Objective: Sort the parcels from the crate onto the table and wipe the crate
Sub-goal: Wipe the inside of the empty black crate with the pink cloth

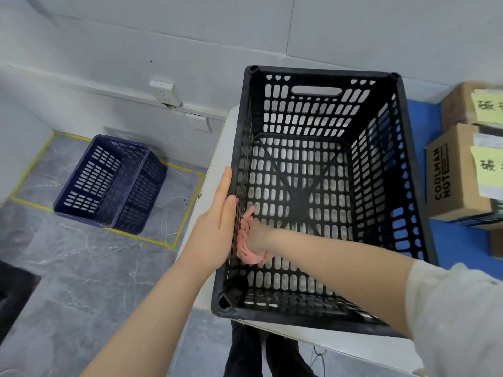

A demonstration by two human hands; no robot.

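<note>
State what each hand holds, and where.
Right hand grips a bunched pink cloth inside the black crate. Left hand lies flat against the crate's left wall.

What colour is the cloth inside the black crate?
Pink. The cloth, bunched in the right hand, shows best in the head view.

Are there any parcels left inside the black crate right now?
No: the black crate holds only the right hand pressing a pink cloth against its left wall.

- White table (pixel 217 170) with a blue mat (pixel 460 240) bears a black perforated plastic crate (pixel 408 148); brown cardboard parcels (pixel 457 183) stand at three o'clock.
- Grey marble floor (pixel 81 268) carries a navy slotted plastic crate (pixel 109 183) at nine o'clock.
</note>
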